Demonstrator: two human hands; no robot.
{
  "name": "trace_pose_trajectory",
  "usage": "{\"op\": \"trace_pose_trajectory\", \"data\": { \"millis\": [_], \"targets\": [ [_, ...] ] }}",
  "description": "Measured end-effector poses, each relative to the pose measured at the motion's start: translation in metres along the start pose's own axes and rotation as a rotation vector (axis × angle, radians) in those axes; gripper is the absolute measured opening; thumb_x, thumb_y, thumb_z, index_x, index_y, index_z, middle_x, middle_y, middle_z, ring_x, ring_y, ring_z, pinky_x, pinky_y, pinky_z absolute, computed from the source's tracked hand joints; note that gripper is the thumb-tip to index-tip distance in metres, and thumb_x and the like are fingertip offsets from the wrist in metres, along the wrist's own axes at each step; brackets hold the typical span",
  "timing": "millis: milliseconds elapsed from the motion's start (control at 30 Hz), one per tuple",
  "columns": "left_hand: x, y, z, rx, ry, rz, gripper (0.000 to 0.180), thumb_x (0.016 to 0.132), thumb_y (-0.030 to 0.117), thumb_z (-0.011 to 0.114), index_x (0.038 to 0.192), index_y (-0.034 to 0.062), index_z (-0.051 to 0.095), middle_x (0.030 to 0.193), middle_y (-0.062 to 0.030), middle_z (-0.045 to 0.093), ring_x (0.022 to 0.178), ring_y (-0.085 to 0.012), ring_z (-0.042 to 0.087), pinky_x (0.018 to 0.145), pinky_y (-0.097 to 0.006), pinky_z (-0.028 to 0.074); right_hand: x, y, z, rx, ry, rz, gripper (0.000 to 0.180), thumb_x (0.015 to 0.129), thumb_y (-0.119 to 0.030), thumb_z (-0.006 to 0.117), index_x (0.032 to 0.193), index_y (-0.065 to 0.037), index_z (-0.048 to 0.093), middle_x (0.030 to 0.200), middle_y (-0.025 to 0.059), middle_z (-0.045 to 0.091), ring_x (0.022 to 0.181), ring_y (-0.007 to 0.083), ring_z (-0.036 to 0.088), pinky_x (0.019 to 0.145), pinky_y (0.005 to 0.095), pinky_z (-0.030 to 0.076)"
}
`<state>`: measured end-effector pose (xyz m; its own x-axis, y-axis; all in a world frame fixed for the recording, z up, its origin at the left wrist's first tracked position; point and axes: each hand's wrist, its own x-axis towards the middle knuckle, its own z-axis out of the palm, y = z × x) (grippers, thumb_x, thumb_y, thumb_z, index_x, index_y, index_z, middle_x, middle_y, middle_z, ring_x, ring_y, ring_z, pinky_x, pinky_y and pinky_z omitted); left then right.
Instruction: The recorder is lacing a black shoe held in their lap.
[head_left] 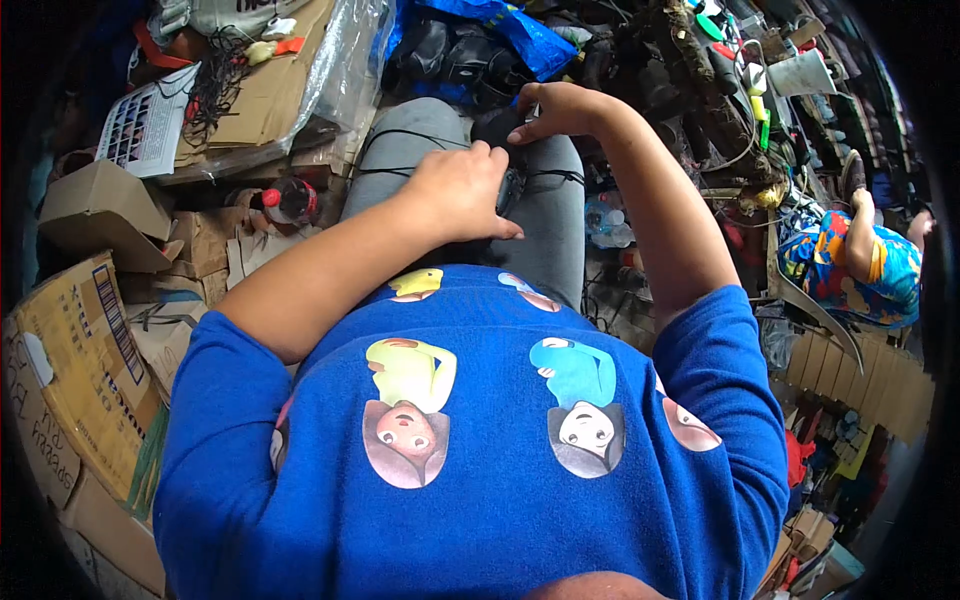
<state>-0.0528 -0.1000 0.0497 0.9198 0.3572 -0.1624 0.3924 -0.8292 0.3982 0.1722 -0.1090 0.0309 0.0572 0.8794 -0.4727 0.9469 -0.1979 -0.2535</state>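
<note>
A dark, black object [512, 188] lies between my grey-trousered thighs; my hands cover much of it, so its kind does not show. My left hand [462, 195] rests over its near part with fingers bent round it and the thumb pointing right. Farther off, my right hand [556, 108] bends down onto its far end, fingers and thumb gripping there. Thin black cords [552, 177] are looped across both trouser legs.
Black bags or shoes [455, 60] and a blue plastic sheet [535, 40] lie ahead. Cardboard boxes [105, 215] and a red-capped bottle [290, 200] stand left. Plastic bottles [608, 220] and cluttered shelving are to the right, where another person in bright clothes [850, 265] sits.
</note>
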Motion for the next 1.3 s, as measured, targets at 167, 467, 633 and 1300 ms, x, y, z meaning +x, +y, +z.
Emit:
{"op": "trace_pose_trajectory", "data": {
  "millis": [167,467,633,1300],
  "targets": [
    [0.000,-0.006,0.013,-0.020,-0.046,0.119,0.050,0.067,0.033,0.076,0.099,0.0025,0.053,0.097,-0.0176,0.060,0.095,-0.0352,0.060,0.081,-0.043,0.050,-0.023,0.018,0.010,0.320,-0.097,0.043,0.055,0.072,-0.049,0.074,0.105,-0.006,0.064,0.084,0.0134,0.065,0.079,0.0224,0.060,0.074,0.0366,0.046],
    [0.039,-0.050,0.003,0.096,0.127,0.486,0.034,0.077,0.008,0.059,0.110,0.0086,0.060,0.096,-0.0102,0.063,0.087,-0.0312,0.063,0.077,-0.040,0.051,-0.100,0.005,0.067,0.703,0.450,0.249,0.031,0.081,-0.033,0.070,0.074,-0.003,0.065,0.057,0.0002,0.054,0.054,0.0068,0.047,0.052,0.0273,0.040],
    [0.008,-0.031,-0.003,0.159,-0.026,0.553,0.027,0.076,0.007,0.059,0.103,0.0049,0.062,0.089,-0.0126,0.063,0.083,-0.0314,0.063,0.071,-0.041,0.050,-0.113,-0.002,0.078,0.946,0.417,0.150,0.024,0.085,-0.023,0.069,0.073,-0.003,0.061,0.068,-0.0070,0.049,0.065,0.0031,0.043,0.057,0.0219,0.035],
    [0.000,-0.009,0.031,0.211,0.319,0.496,0.028,0.068,0.030,0.073,0.072,0.0095,0.055,0.070,-0.0065,0.057,0.069,-0.0237,0.059,0.068,-0.035,0.043,-0.065,0.001,0.040,0.562,0.266,0.187,0.030,0.078,-0.030,0.075,0.072,-0.004,0.063,0.058,-0.0038,0.050,0.059,0.0050,0.044,0.054,0.0249,0.038]
  ]
}}
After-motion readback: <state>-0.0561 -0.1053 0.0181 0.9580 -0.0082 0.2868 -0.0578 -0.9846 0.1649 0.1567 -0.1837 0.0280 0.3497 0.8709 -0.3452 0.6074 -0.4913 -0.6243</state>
